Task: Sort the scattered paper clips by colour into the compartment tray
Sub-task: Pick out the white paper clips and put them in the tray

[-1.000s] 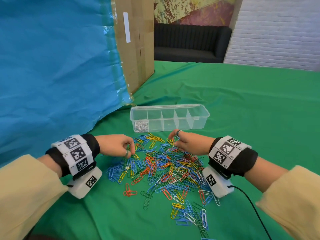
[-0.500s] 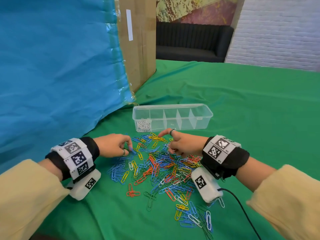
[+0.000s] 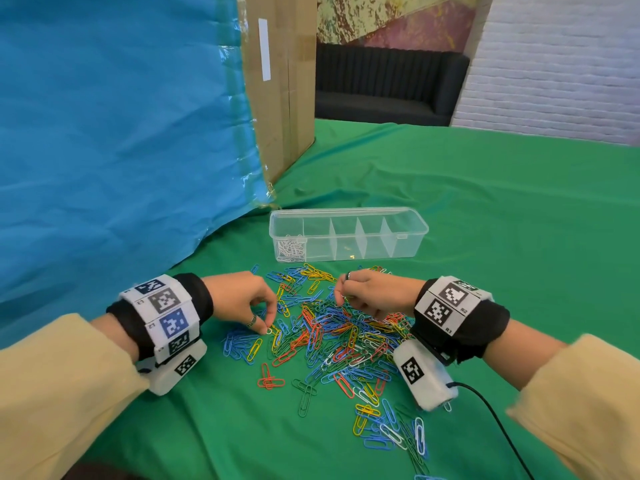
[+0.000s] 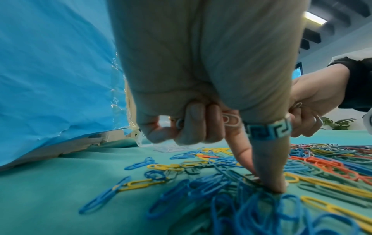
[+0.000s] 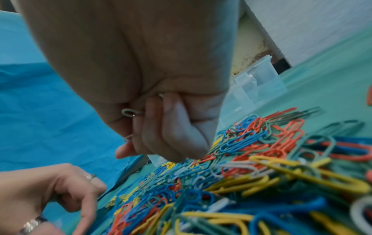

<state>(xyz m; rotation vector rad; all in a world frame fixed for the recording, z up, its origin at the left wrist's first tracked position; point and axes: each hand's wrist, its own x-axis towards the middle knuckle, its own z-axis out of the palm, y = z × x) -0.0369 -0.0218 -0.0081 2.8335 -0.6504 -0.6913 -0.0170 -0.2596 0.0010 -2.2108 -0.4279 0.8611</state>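
Blue sheet point(image 3: 114, 126) hangs at far left over a cardboard box point(image 3: 280, 98); green cloth point(image 3: 485, 220) covers the table. Left hand point(image 3: 239, 301) sits at the left edge of the clip pile point(image 3: 332, 334): in the left wrist view two fingers point(image 4: 267, 167) point straight down, tips pressed into the clips where blue ones lie thickest, a patterned ring point(image 4: 267, 129) on one of them. The other fingers of that hand curl tight into the palm, a white clip point(image 4: 231, 120) tucked under them; a second white loop shows near the thumb, too small to tell more. Pile spreads rightward from these fingertips: blue, yellow, orange-red, green and white clips mixed and overlapping, a few strays lying nearer the person. Compartment tray point(image 3: 348, 233) stands beyond both hands, just past the pile's far edge, clear plastic with upright dividers; white clips point(image 3: 292, 249) fill only its leftmost cell. Right hand point(image 3: 374, 294) is raised just above the far right part of the pile, knuckles up, a ring on one finger. Right wrist view: fingers point(image 5: 171, 127) folded narrow into a fist, white clips point(image 5: 130, 112) gripped between them and the thumb side, ends sticking out; how many, cannot tell. Black cable point(image 3: 491, 420) trails from the right wrist unit.
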